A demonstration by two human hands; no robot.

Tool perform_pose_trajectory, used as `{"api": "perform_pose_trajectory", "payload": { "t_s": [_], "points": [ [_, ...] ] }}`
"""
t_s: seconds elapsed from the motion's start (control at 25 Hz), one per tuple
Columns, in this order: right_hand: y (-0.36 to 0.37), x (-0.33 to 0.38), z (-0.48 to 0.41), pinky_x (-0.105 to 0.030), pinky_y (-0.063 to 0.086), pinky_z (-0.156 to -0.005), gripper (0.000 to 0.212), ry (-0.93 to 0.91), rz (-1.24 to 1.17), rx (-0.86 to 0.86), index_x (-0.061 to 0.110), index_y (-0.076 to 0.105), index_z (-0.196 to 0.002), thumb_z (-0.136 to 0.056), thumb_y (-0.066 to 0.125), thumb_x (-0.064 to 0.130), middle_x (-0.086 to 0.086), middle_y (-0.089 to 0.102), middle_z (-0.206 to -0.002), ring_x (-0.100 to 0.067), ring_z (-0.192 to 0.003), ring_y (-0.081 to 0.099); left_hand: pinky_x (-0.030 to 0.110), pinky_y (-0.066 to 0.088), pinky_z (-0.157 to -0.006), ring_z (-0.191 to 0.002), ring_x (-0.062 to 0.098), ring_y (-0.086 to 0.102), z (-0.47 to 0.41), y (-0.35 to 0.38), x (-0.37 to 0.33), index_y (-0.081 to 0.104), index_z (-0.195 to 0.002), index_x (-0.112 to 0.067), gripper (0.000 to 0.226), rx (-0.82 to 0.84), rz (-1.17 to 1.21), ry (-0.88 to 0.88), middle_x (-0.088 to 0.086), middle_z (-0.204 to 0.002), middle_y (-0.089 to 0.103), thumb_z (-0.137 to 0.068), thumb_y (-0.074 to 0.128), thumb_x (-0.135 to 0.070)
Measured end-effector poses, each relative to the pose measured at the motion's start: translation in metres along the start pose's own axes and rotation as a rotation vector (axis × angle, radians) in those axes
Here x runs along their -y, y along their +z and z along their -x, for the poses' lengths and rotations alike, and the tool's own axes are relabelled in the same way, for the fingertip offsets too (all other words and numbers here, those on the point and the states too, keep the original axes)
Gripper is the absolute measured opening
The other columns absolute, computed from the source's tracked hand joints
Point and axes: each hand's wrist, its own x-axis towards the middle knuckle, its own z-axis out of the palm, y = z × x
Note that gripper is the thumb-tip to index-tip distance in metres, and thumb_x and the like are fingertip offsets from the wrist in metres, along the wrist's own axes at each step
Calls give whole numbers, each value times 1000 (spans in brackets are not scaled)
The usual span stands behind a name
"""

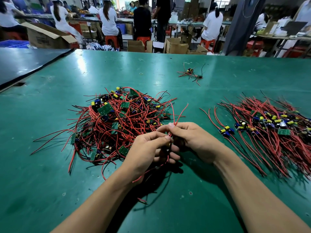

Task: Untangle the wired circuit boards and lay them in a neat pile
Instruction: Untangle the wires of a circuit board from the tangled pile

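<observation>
Both hands meet nearest me: left hand (148, 148) pinches one wired circuit board (168, 145), right hand (193, 140) pinches its red leads (179, 115). Tangled heap (117, 118) lies just beyond; neat pile (269, 130) to the right. I judge boards light, rigid; leads limp, snag-prone. Best held by board edges, not wires.

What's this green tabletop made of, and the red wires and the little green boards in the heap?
Tabletop: likely a rubber or vinyl mat, semi-glossy; it mirrors overhead light and shows scuffs. Red wires: apparently plastic-insulated; they bend in smooth, faintly shiny curves. Circuit boards: stiff, flat green laminate, perhaps fibreglass; can't confirm.
</observation>
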Motion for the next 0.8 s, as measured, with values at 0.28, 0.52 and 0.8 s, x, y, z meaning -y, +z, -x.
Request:
{"api": "perform_pose_trajectory", "payload": {
  "t_s": [0.28,0.52,0.8],
  "points": [
    [1,-3,-1,-19,40,-45,40,18,56,15,10,71,-115,-105,43,36,-8,44,-61,-14,-47,40,33,60,-54,-55,29,67,3,4,4,64,-89,1,15,-8,-49,52,22,-75,70,-96,56,-9],
    [0,-9,4,-20,42,-40,50,-1,5,122,-12,60,-114,-99,57,35,-9,52,-55,-15,-38,48,29,59,-54,-57,26,67,6,1,6,70,-90,3,23,53,-102,71,22,-76,69,-97,56,-13],
    [-11,-15,-5,-30,45,-64,33,-157,381,-158,15,79,-84,-98,60,38,4,63,-80,-11,-64,59,26,55,-50,-54,24,66,5,2,6,62,-93,16,26,112,-245,48,19,-72,68,-98,51,-7]
  ]
}}
